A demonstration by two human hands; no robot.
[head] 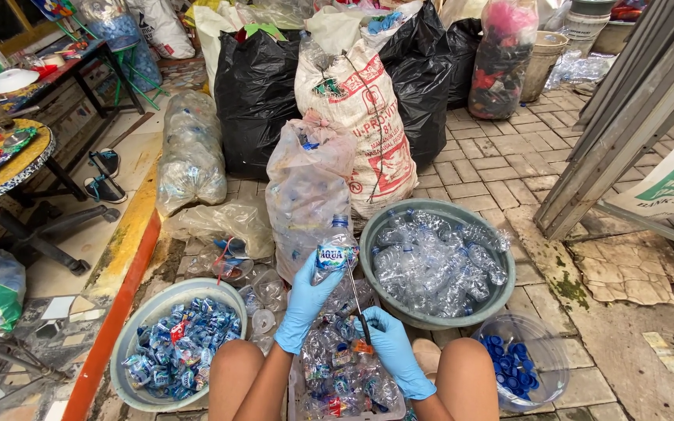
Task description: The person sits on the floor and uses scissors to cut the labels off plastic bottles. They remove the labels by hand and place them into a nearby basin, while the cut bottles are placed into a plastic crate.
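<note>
Room for the hands is tight — the left hand [306,300] and right hand [388,347] work in a narrow gap between two basins. To the right the grey basin of clear bottles [501,300] crowds close; to the left the basin of torn labels [130,343] fills the floor. Straight ahead a clear sack of bottles [306,195] and the printed white sack [360,117] wall off any reach forward. Below, the crate of bottles [345,382] sits between the knees. Open paving [626,343] lies only far right — past the small bowl of blue caps [544,351].
</note>
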